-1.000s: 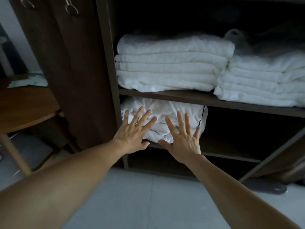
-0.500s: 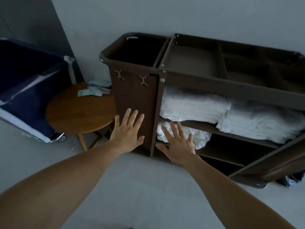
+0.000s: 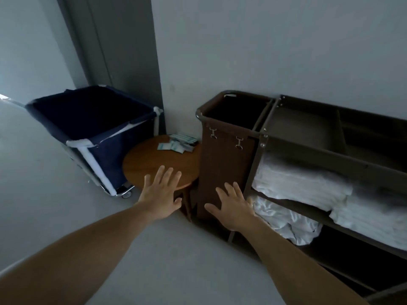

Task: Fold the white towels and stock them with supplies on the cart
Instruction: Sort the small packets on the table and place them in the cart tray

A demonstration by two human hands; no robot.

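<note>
Brown panelling covers the near end of the cart (image 3: 226,170), which stands against the grey wall with two metal clips hanging near its rim. Folded white towels (image 3: 295,183) lie on its upper shelf, a second stack (image 3: 374,216) just beside them, and a crumpled white cloth (image 3: 286,219) sits on the shelf below. A round wooden table (image 3: 152,161) stands between the cart and a navy laundry bin (image 3: 105,137) on wheels; small teal-and-white packets (image 3: 176,146) lie at the table's far edge.

Both hands are spread flat, fingers straight, grasping nothing: the left hand (image 3: 159,194) in front of the table's near edge, the right hand (image 3: 233,208) in front of the cart's brown panel. Whether either touches cannot be told.

The cart's right end is cut off, its lowest shelf lies in shadow, and the second stack is blurred. The packets' print is too small to read.
</note>
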